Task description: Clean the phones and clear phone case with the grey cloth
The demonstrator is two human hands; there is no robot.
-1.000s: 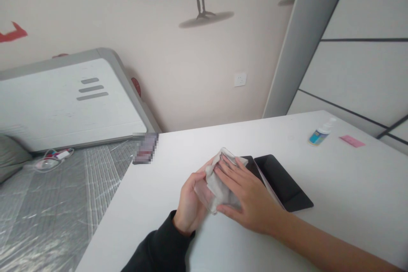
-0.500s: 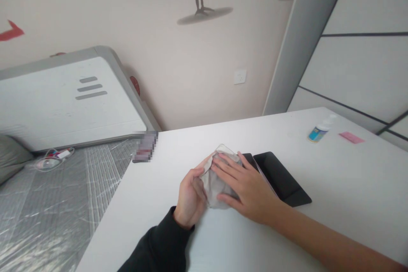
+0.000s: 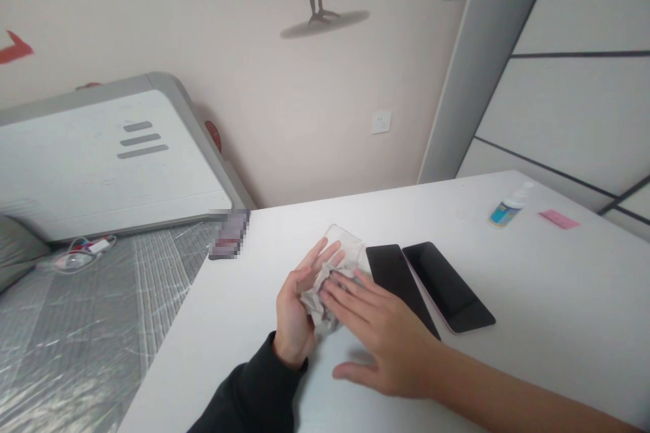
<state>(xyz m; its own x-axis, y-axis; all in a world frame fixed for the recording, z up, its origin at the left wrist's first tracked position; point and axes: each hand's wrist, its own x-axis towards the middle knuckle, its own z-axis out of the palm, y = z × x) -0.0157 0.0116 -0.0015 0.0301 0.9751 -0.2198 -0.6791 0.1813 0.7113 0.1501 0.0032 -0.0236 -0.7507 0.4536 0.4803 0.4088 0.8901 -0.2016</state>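
Head view shows the left hand, fingers half curled, holding a crumpled gray cloth against a clear phone case, while the flat, open right hand rests its fingertips on the cloth, beside two black phones on the white table.

There's room on the desk left of the left hand and near the right hand; two black phones block rightward, with a small bottle and pink slip farther right.
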